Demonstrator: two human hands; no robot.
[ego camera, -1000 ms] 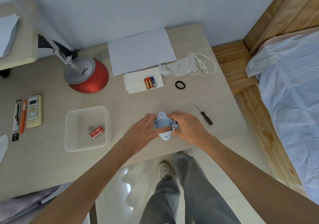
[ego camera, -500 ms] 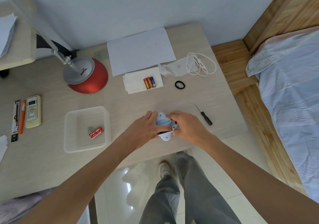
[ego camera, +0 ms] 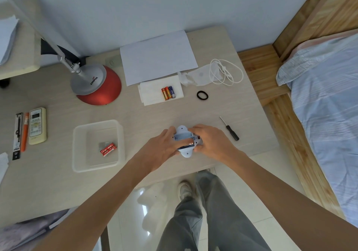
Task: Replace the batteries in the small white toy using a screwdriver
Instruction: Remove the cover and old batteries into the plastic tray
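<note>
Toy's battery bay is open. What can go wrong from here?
1. Mix-up: the batteries on the tissue and the red batteries in the plastic tray both lie close by, so old ones might go back in.
2. The white toy is handled close to the front edge of the table; a slip could send it or a cell to the floor.
3. The screwdriver lies loose nearby and could get knocked off.

The toy (ego camera: 182, 130) is near the desk's (ego camera: 155, 115) front edge, with the left hand (ego camera: 160, 150) and right hand (ego camera: 211, 144) holding it from either side. Using the toy as the clock centre, the screwdriver (ego camera: 230, 129) is just off at 3. The tray (ego camera: 77, 146) is at 9 with some batteries (ego camera: 108, 149) in it, and the remote (ego camera: 37, 125) is further out that way. Three more batteries (ego camera: 168, 93) lie on a napkin (ego camera: 151, 95) at 12, paper sheet (ego camera: 157, 57) behind. Lamp base (ego camera: 96, 86) at 10, cable (ego camera: 226, 74) at 1.
</note>
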